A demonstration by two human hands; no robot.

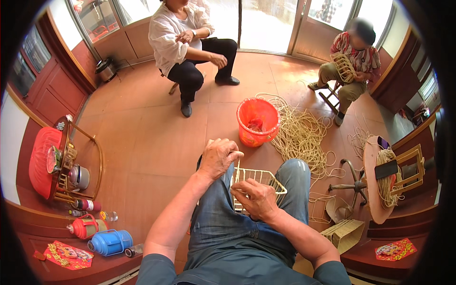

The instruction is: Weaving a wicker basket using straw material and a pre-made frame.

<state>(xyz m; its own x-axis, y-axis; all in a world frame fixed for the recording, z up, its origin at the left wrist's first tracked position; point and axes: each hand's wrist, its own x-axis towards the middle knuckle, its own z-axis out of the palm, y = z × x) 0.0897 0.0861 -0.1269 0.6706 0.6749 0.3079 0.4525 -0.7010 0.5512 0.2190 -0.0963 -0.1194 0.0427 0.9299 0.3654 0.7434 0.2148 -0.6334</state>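
Observation:
A pale, open basket frame [257, 175] of thin bars, partly wrapped in cord, rests across my thighs. My left hand [218, 158] is above its left far corner, fingers closed, with a pale cord [238, 164] pinched at thumb and fingertips and running down toward the frame. Curled over the frame's near left part, my right hand [256, 197] has its fingers bent and pressed against the bars. The hand itself hides exactly what those fingertips grip.
Beyond my knees stands a red bucket [249, 138], with a heap of loose cord [304, 128] beside it. One person sits far left; another, far right, holds a woven basket [344, 68]. A round stool [374, 199] bearing cord and a phone is at right; flasks [110, 242] are left.

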